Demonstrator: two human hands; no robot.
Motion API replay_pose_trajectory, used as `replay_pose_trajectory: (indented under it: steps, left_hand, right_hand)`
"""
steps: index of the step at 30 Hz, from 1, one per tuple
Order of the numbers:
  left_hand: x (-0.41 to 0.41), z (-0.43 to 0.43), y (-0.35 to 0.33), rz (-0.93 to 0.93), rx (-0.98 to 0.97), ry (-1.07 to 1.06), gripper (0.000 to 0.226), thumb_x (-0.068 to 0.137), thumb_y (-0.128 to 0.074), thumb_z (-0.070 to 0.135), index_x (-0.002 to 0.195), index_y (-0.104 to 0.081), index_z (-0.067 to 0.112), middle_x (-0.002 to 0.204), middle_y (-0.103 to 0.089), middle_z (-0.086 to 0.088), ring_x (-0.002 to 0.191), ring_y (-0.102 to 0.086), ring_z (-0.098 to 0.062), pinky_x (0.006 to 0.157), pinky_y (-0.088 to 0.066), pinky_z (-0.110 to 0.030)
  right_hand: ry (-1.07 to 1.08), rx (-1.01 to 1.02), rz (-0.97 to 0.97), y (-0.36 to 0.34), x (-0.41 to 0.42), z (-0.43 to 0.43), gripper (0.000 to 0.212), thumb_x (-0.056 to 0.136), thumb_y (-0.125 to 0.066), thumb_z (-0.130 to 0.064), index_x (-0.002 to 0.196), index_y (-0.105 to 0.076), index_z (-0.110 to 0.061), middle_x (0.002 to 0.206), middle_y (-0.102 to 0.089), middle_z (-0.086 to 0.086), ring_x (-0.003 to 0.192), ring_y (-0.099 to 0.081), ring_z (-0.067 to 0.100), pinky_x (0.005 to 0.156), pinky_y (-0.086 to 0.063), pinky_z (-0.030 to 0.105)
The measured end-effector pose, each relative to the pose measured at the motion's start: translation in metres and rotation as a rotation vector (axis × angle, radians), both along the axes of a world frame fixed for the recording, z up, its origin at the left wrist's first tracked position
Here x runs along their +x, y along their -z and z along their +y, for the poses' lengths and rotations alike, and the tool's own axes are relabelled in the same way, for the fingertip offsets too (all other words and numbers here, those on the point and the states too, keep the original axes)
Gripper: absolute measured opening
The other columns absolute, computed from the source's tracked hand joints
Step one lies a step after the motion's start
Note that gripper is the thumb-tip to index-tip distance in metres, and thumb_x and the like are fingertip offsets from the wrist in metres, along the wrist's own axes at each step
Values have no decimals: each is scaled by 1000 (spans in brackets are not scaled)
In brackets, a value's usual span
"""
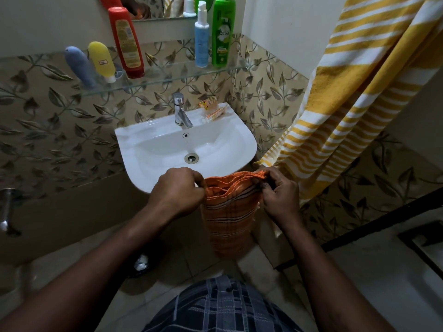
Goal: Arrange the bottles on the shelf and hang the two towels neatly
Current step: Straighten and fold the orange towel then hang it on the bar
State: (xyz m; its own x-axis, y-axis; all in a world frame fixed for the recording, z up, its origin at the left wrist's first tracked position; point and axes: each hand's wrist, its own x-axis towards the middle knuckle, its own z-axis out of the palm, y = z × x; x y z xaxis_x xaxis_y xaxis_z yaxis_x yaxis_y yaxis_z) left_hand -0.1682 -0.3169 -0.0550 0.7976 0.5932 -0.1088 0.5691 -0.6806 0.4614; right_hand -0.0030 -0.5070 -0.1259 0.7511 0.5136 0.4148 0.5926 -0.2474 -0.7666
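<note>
While the person stands facing the sink point(148, 140), the orange checked towel point(230, 212) hangs just in front of its near rim, its top edge bunched between two hands. The left hand point(178, 190) has its fingers curled over one end of the gathered folds, and the right hand point(279, 192) pinches the other end between thumb and fingertips. To my eye the cloth is thin, light and quite limp, so it will sag wherever it is not held. The surest hold looks to be the two top corners, drawn apart until the hem runs straight, before it goes over any rail. To the right of the sink the yellow striped towel point(347, 104) hangs in long folds from somewhere above the view. Above the sink, five bottles stand on the glass shelf point(167, 76).
</note>
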Motion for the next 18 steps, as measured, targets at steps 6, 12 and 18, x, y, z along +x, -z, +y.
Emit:
replay_pose_trajectory:
  steps: [6, 12, 18]
  left_hand:
    - [-22, 5, 3, -234, 276, 459, 24, 90, -56, 40, 98, -76, 30, 120, -66, 15, 103, -61, -14, 70, -53, -33]
    - [-18, -1, 10, -290, 189, 810, 17, 90, -59, 41, 98, -67, 28, 102, -68, 12, 95, -47, -9, 76, -49, -36]
    - [-4, -6, 15, -116, 176, 873, 13, 95, -44, 41, 102, -44, 30, 82, -58, -2, 77, -51, -20, 69, -50, -44]
  right_hand:
    - [109, -17, -15, 5, 0, 2, 27, 88, -71, 2, 107, -76, -16, 91, -76, -7, 86, -73, 17, 77, -60, 40]
    - [99, -44, 5, 9, -2, 13, 25, 88, -69, -5, 108, -74, -19, 90, -76, -2, 86, -73, 22, 77, -59, 47]
    - [118, -23, 18, -3, 0, 16, 23, 85, -64, -11, 105, -75, -13, 87, -75, -1, 83, -72, 21, 77, -60, 47]
